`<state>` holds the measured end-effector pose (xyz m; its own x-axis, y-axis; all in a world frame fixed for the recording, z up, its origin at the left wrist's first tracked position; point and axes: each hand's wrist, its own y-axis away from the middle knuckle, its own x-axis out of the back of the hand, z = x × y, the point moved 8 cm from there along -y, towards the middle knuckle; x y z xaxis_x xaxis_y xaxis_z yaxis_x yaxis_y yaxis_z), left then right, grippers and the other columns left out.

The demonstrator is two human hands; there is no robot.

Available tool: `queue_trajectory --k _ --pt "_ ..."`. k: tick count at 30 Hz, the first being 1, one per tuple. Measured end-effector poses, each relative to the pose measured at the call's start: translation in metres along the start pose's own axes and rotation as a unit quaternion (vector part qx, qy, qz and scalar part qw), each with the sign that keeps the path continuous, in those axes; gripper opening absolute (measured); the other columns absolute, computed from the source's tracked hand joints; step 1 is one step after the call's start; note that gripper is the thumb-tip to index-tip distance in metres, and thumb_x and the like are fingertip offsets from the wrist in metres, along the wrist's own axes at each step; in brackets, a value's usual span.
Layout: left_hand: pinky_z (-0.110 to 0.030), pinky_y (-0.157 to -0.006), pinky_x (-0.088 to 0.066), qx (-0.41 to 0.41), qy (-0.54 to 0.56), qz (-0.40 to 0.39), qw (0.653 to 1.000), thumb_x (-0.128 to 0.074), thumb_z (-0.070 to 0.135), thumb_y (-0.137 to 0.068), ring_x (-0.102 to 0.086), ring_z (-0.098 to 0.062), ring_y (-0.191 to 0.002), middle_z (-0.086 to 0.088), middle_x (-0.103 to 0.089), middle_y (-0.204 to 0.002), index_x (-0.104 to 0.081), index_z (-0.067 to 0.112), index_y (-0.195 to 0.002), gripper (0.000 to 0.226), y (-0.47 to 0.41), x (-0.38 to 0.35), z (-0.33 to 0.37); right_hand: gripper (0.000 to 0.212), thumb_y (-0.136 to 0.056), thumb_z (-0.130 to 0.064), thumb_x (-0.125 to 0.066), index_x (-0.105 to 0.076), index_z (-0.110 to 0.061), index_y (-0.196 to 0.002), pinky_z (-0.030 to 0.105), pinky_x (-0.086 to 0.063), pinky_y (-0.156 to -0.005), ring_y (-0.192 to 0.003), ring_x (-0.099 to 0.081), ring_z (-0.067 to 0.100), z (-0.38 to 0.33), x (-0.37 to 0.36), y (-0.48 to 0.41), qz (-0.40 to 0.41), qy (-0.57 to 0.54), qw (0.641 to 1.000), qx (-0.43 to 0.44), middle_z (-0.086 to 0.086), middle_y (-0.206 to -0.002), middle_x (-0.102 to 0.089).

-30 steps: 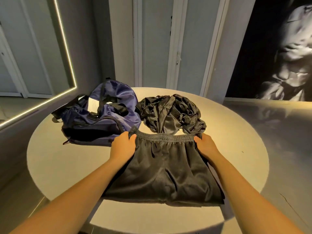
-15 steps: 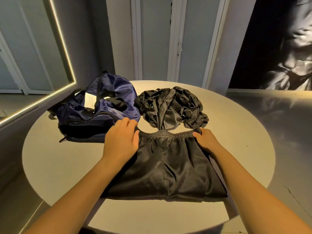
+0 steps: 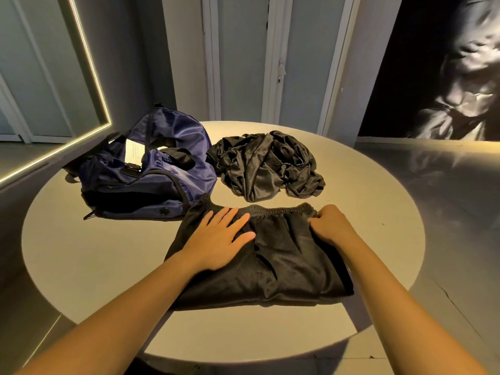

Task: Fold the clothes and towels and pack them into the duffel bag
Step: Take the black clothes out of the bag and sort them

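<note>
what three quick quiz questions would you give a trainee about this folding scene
1. True or false: the left hand lies flat, fingers straight, on the shorts.
2. What lies just beyond the shorts' waistband? A) a crumpled black garment B) a white towel C) a shoe
3. Fill in: the bag sits to the ___ of the crumpled black garment.

Key: 1 true; 2 A; 3 left

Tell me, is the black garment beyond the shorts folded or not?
Not folded: the black garment lies in a wrinkled heap on the table, with no flat layers.
</note>
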<state>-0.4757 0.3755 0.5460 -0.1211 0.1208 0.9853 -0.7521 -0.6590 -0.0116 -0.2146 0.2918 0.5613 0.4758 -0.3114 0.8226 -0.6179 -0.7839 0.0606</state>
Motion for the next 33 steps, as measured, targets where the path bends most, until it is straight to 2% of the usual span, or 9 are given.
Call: queue_trajectory --k 4,7,11,13,15,18,25,29,33 --pt "-0.04 -0.128 0.002 -0.005 0.004 0.002 1.0 0.013 0.083 -0.082 0.006 -0.013 -0.157 0.007 0.001 -0.171 -0.004 0.041 -0.162 0.092 0.005 -0.003 0.001 0.019 -0.096 -0.021 -0.057 -0.057 -0.004 -0.087 0.033 -0.04 -0.06 -0.069 -0.052 0.029 0.017 0.018 -0.002 0.069 0.045 0.996 -0.022 0.014 -0.081 -0.058" --pt "-0.036 -0.128 -0.001 -0.008 0.022 0.026 0.999 -0.016 0.055 -0.107 -0.002 -0.013 -0.157 0.006 -0.008 -0.172 -0.011 0.038 -0.162 0.058 0.007 0.001 -0.001 0.026 -0.099 -0.031 -0.056 -0.061 -0.005 -0.102 0.038 -0.047 -0.069 -0.079 -0.057 0.031 0.019 0.027 0.01 0.084 0.073 0.994 -0.003 0.013 -0.096 -0.064" --pt "-0.047 -0.128 0.002 0.046 -0.031 0.039 0.998 -0.01 0.064 -0.101 0.0 -0.02 -0.158 0.003 -0.007 -0.172 -0.011 0.041 -0.162 0.066 0.006 -0.001 -0.003 0.042 -0.105 -0.041 -0.044 -0.057 -0.013 -0.133 0.041 -0.047 -0.089 -0.114 -0.055 0.031 -0.043 0.035 0.061 0.154 0.076 0.972 0.161 0.012 -0.129 -0.056" --pt "-0.053 -0.126 0.005 0.067 -0.049 0.033 0.996 -0.007 0.069 -0.097 0.003 -0.025 -0.158 0.001 -0.004 -0.172 -0.009 0.044 -0.161 0.069 0.005 -0.003 -0.002 0.054 -0.105 -0.052 -0.038 -0.046 -0.023 -0.149 0.044 -0.038 -0.11 -0.137 -0.041 0.027 -0.074 0.007 0.087 0.068 0.077 0.962 0.253 0.006 -0.151 -0.045" --pt "-0.055 -0.126 0.004 0.071 -0.046 0.025 0.996 -0.012 0.069 -0.101 0.005 -0.026 -0.158 0.0 -0.001 -0.172 -0.007 0.044 -0.161 0.065 0.006 -0.004 -0.003 0.068 -0.1 -0.067 -0.028 -0.024 -0.034 -0.16 0.048 -0.015 -0.125 -0.155 -0.013 0.023 -0.072 -0.033 0.094 -0.042 0.144 0.956 0.251 0.001 -0.168 -0.019" --pt "-0.049 -0.128 0.0 0.045 -0.025 0.013 0.999 -0.012 0.072 -0.098 0.005 -0.02 -0.158 0.003 0.001 -0.172 -0.005 0.043 -0.162 0.07 0.012 -0.003 -0.011 0.076 -0.093 -0.076 -0.012 -0.011 -0.041 -0.161 0.046 0.0 -0.127 -0.157 0.005 0.015 -0.039 -0.054 0.082 -0.089 0.195 0.953 0.215 -0.006 -0.171 -0.001" --pt "-0.039 -0.127 -0.007 0.051 0.002 0.024 0.998 0.012 0.095 -0.069 0.002 -0.013 -0.158 0.008 -0.001 -0.172 -0.01 0.044 -0.161 0.108 0.041 0.009 -0.041 0.073 -0.096 -0.073 -0.013 -0.008 -0.04 -0.161 0.036 -0.003 -0.127 -0.155 0.001 0.006 -0.023 -0.044 0.083 -0.069 0.178 0.946 0.261 -0.014 -0.169 -0.004" --pt "-0.039 -0.127 -0.003 0.089 0.0 0.029 0.996 0.001 0.086 -0.08 0.007 -0.017 -0.158 0.004 0.005 -0.172 -0.005 0.04 -0.163 0.095 0.059 0.002 -0.019 0.076 -0.094 -0.073 -0.018 -0.021 -0.037 -0.16 0.035 -0.006 -0.127 -0.155 -0.008 0.007 -0.026 -0.033 0.09 -0.071 0.132 0.954 0.261 -0.013 -0.169 -0.014" --pt "-0.042 -0.127 0.0 0.148 -0.023 0.041 0.988 -0.013 0.078 -0.094 0.008 -0.021 -0.158 -0.001 0.004 -0.172 -0.003 0.037 -0.163 0.081 0.08 -0.003 -0.001 0.058 -0.105 -0.057 -0.025 -0.031 -0.036 -0.158 0.035 -0.004 -0.127 -0.154 -0.01 0.005 -0.057 -0.014 0.123 -0.016 0.079 0.949 0.305 -0.013 -0.167 -0.019"
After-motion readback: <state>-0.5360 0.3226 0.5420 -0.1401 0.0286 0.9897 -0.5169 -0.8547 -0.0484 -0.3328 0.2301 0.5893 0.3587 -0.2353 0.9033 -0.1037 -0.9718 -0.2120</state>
